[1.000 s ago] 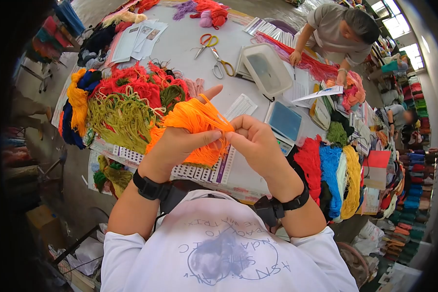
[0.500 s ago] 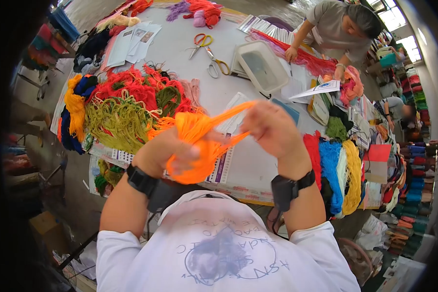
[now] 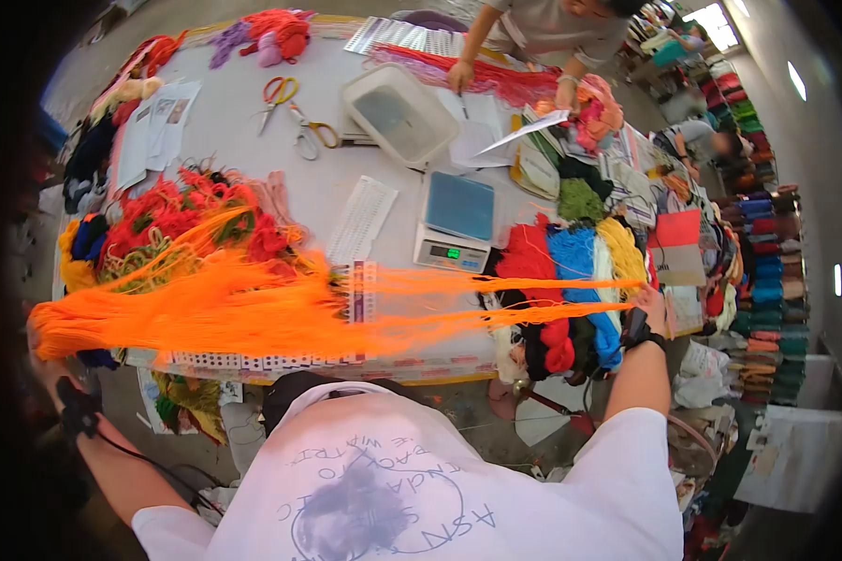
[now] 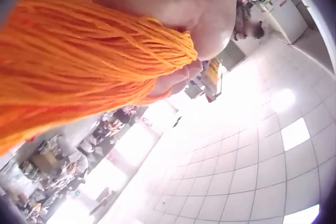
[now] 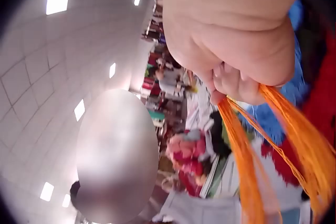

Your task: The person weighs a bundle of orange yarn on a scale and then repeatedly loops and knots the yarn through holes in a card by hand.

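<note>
White table (image 3: 225, 131), tiled ceiling (image 4: 247, 171)

orange yarn hank (image 3: 253, 313) | stretched taut, roughly level | thick left end | two thin strands right

We count two hands, the left hand (image 4: 168, 8) and the right hand (image 3: 652, 307), gripping one orange yarn bundle (image 3: 253, 313). On the table (image 3: 234, 131) we find two pairs of scissors, the red-handled scissors (image 3: 276, 92) and the yellow-handled scissors (image 3: 316, 133), one scale (image 3: 454, 220) and one plastic tub (image 3: 398, 112). We see two other people: a worker (image 3: 533, 23) at the far edge and a bystander (image 3: 700, 140) far right.
</note>
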A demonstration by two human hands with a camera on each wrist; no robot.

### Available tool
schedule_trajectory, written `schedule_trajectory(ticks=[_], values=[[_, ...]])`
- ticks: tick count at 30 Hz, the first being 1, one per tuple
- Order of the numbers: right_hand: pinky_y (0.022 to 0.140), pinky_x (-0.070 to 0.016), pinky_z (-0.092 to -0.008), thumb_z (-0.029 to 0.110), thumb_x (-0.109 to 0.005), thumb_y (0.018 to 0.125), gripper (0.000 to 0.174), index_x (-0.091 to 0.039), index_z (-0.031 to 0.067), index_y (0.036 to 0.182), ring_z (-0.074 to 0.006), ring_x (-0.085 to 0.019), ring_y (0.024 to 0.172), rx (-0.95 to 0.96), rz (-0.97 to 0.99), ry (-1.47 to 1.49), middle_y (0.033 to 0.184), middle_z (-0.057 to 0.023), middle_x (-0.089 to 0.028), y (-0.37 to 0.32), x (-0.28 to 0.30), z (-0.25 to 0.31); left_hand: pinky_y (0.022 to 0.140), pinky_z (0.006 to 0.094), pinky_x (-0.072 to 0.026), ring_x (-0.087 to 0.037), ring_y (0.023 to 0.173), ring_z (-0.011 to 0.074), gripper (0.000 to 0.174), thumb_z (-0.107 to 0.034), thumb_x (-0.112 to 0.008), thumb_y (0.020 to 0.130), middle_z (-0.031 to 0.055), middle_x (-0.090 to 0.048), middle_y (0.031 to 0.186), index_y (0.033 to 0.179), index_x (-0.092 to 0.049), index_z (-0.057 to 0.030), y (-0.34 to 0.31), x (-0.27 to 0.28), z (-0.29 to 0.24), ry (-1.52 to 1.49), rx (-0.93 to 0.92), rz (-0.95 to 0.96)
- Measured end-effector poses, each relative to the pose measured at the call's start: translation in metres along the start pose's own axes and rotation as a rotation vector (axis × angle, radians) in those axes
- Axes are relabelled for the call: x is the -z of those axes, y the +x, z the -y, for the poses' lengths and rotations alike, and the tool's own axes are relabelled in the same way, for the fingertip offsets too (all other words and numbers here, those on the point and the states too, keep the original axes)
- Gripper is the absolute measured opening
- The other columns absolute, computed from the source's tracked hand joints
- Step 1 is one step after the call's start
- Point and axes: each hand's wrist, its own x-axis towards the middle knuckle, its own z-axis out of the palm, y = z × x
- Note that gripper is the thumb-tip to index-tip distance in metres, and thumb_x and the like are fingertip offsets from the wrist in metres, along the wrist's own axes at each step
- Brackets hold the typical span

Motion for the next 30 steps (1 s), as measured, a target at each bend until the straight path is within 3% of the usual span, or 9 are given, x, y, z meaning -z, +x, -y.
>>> schedule_trajectory(ticks=[2, 7, 9, 10, 11, 15, 20, 26, 30], values=[[0.038, -0.0225, -0.0239, 0.016, -0.050, 0.091, 0.015, -0.051, 0.0084, 0.079, -0.0088, -0.027, 0.039, 0.015, -0.096, -0.015, 0.049, 0.0045, -0.026, -0.004, 0.028, 0.038, 0.066, 0.0279, -0.0372, -0.044, 0.074, 0.0113, 0.035, -0.014, -0.042, 0.093, 0.0022, -0.045, 0.088, 0.127, -0.044, -0.0057, 0.036, 0.158, -0.088, 0.275, -0.115, -0.024], [0.041, -0.0254, -0.0212, 0.018, -0.060, 0.089, 0.011, -0.056, 0.0075, 0.089, -0.0053, -0.030, 0.044, 0.215, 0.192, -0.199, 0.053, 0.0063, -0.030, -0.084, -0.045, 0.071, 0.089, 0.0329, -0.0415, -0.052, 0.097, 0.0181, 0.034, -0.007, -0.056, 0.084, 0.0080, -0.054, 0.105, 0.118, -0.050, -0.0053, 0.077, 0.058, -0.003, 0.957, -0.415, -0.056], [0.044, -0.0276, -0.0211, 0.018, -0.058, 0.090, 0.013, -0.057, 0.0061, 0.094, -0.0050, -0.032, 0.046, 0.282, 0.283, -0.183, 0.054, 0.0064, -0.031, -0.122, -0.097, 0.079, 0.094, 0.0339, -0.0423, -0.054, 0.102, 0.0195, 0.034, -0.005, -0.059, 0.083, 0.0092, -0.056, 0.108, 0.116, -0.052, -0.0052, 0.050, -0.165, 0.098, 1.090, -0.475, -0.047], [0.045, -0.0288, -0.0211, 0.019, -0.057, 0.091, 0.014, -0.057, 0.0058, 0.096, -0.0049, -0.032, 0.047, 0.318, 0.334, -0.163, 0.055, 0.0065, -0.032, -0.134, -0.117, 0.085, 0.094, 0.0335, -0.0408, -0.054, 0.096, 0.0189, 0.036, -0.010, -0.056, 0.086, 0.0075, -0.053, 0.107, 0.121, -0.048, -0.0045, 0.040, -0.274, 0.154, 0.272, -0.090, 0.150], [0.048, -0.0304, -0.0215, 0.019, -0.054, 0.093, 0.016, -0.057, 0.0043, 0.100, -0.0052, -0.034, 0.050, 0.323, 0.402, -0.144, 0.058, 0.0062, -0.032, -0.149, -0.138, 0.094, 0.093, 0.0331, -0.0393, -0.053, 0.090, 0.0184, 0.039, -0.015, -0.053, 0.090, 0.0058, -0.051, 0.106, 0.126, -0.044, -0.0037, 0.041, -0.240, 0.150, -0.552, 0.299, 0.313], [0.054, -0.0350, -0.0216, 0.018, -0.049, 0.096, 0.019, -0.055, 0.0017, 0.102, -0.0061, -0.038, 0.056, 0.417, 0.556, -0.139, 0.062, 0.0046, -0.034, -0.196, -0.206, 0.131, 0.073, 0.0286, -0.0413, -0.048, 0.073, 0.0124, 0.012, -0.019, -0.048, 0.093, 0.0018, -0.046, 0.087, 0.098, -0.045, -0.0084, 0.040, -0.256, 0.202, -0.590, 0.368, 0.298], [0.060, -0.0397, -0.0263, 0.019, -0.054, 0.093, 0.016, -0.059, 0.0039, 0.095, -0.0107, -0.046, 0.061, 0.562, 0.816, -0.109, 0.068, 0.0016, -0.049, -0.202, -0.262, 0.138, 0.048, 0.0240, -0.0389, -0.038, 0.049, 0.0079, 0.033, -0.028, -0.035, 0.100, -0.0025, -0.035, 0.065, 0.072, -0.038, -0.0119, 0.010, -0.260, 0.250, -0.517, 0.415, 0.005], [0.057, -0.0343, -0.0211, 0.027, -0.065, 0.083, 0.015, -0.064, 0.0137, 0.089, -0.0065, -0.045, 0.062, 0.715, 0.406, -0.513, 0.074, 0.0024, -0.057, -0.114, -0.301, -0.020, 0.046, 0.0253, -0.0367, -0.037, 0.047, 0.0092, 0.038, -0.033, -0.028, 0.101, -0.0009, -0.034, 0.064, 0.072, -0.037, -0.0115, -0.025, -0.276, 0.269, -0.526, 0.532, -0.063], [0.051, -0.0483, -0.0243, 0.015, -0.062, 0.086, 0.013, -0.060, 0.0018, 0.087, -0.0140, -0.055, 0.058, -0.094, 0.302, -0.127, 0.069, -0.0033, -0.058, -0.010, -0.259, -0.194, 0.052, 0.0283, -0.0364, -0.037, 0.051, 0.0105, 0.036, -0.034, -0.027, 0.101, 0.0007, -0.034, 0.067, 0.075, -0.036, -0.0115, -0.029, -0.308, 0.270, -0.518, 0.590, 0.001]])
